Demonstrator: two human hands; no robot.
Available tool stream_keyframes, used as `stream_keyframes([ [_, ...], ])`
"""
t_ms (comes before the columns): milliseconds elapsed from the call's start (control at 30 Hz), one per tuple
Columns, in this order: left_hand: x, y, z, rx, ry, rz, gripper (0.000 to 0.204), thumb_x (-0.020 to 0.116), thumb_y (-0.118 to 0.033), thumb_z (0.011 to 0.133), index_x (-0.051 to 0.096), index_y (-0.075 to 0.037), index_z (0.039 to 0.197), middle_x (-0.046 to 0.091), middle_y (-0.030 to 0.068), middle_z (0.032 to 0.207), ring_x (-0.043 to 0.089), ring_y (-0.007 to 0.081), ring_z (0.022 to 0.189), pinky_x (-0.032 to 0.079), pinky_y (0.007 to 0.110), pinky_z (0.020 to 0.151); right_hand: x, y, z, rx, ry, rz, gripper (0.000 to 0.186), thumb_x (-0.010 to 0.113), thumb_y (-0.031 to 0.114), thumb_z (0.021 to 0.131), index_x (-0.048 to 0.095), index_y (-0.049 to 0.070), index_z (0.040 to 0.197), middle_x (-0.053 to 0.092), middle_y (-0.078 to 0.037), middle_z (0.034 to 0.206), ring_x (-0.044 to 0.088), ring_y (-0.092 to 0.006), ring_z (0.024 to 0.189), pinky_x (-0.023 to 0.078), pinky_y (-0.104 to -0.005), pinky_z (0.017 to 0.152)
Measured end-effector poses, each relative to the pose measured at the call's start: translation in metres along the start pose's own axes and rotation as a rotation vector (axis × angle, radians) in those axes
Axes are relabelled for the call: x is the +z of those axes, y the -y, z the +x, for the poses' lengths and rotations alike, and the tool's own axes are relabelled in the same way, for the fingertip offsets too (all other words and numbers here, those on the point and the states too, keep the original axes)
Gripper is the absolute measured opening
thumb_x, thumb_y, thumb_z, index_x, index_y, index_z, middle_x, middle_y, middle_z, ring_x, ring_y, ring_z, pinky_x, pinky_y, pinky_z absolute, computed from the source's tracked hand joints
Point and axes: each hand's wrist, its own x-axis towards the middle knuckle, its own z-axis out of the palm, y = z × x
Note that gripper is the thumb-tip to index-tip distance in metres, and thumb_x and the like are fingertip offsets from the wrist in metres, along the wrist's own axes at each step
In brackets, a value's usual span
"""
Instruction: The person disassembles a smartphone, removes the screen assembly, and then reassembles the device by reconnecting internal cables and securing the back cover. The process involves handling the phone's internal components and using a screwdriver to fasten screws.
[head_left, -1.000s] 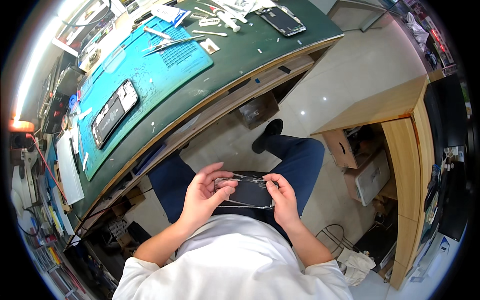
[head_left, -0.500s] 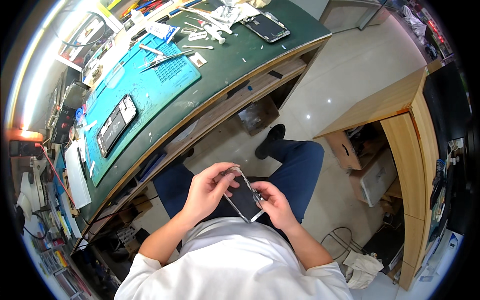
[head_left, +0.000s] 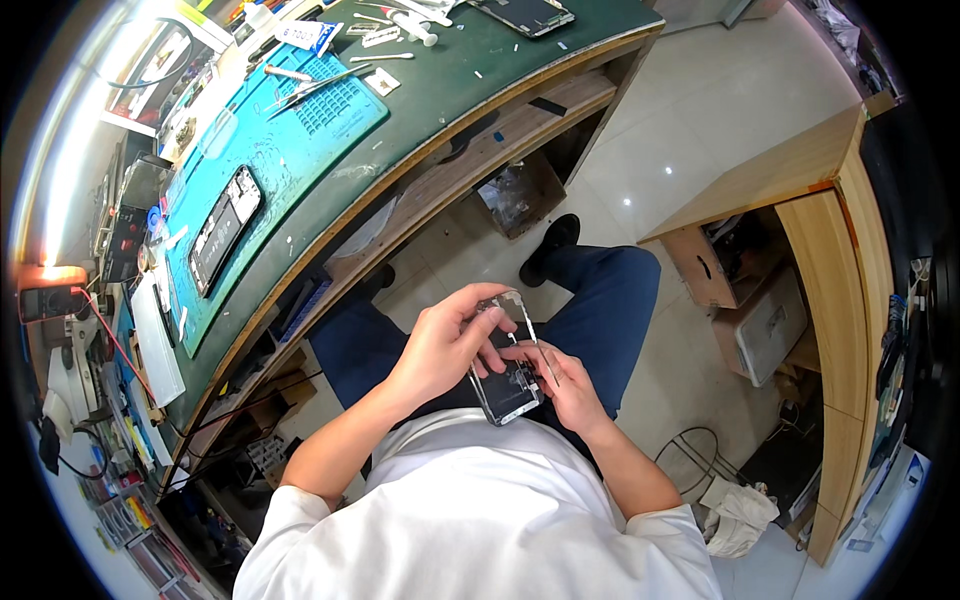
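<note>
Over my lap, an opened phone housing [head_left: 507, 391] with a silvery rim and dark inside is held tilted. My left hand [head_left: 452, 342] is closed on its left side and upper end, thumb and fingers curled over the inside. My right hand [head_left: 570, 388] is at the right edge, its fingers closed round a thin dark metal piece [head_left: 548, 366] whose kind I cannot make out. Small connectors show near the housing's lower right corner. My fingers hide part of the inside.
A green workbench [head_left: 425, 110] runs along the left and far side. On its blue repair mat [head_left: 290, 170] lie another opened phone [head_left: 225, 230] and tweezers [head_left: 300, 93]. Another phone part [head_left: 525, 14] rests farther off. A wooden desk [head_left: 835, 270] stands right.
The phone housing has moved right and slightly up in view and turned more upright. My right hand has shifted right, and a thin dark metal piece now shows at its fingers.
</note>
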Motion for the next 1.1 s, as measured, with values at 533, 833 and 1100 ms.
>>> stream_keyframes([
  [533,0.002,0.017,0.011,-0.099,-0.008,-0.034,0.026,0.048,-0.013,0.103,0.049,0.004,0.123,0.066,0.0098,0.093,0.068,0.0150,0.060,0.051,0.023,0.047,0.003,0.000,0.005,-0.112,-0.088,-0.257,0.039,0.044,0.025,0.106,0.064,-0.004,0.120,0.061,-0.010,0.115,0.058,-0.0168,0.095,0.045,-0.0275,0.082],
  [833,-0.008,0.019,0.009,-0.138,0.053,-0.151,0.026,0.049,-0.016,0.104,0.052,0.002,0.122,0.065,0.0083,0.091,0.067,0.0146,0.065,0.052,0.023,0.053,-0.023,-0.025,0.015,-0.094,-0.304,-0.188,0.030,0.051,0.020,0.102,0.067,-0.004,0.112,0.063,-0.008,0.106,0.061,-0.0145,0.095,0.047,-0.0263,0.081],
  [1100,-0.056,0.114,0.057,-0.391,-0.486,-0.528,0.019,0.059,-0.026,0.100,0.062,-0.011,0.111,0.063,-0.0002,0.091,0.062,0.0109,0.084,0.051,0.027,0.067,-0.074,-0.013,0.025,-0.231,-0.803,-0.584,0.015,0.063,0.000,0.087,0.069,0.001,0.101,0.064,-0.009,0.100,0.061,-0.0179,0.080,0.048,-0.0269,0.070],
])
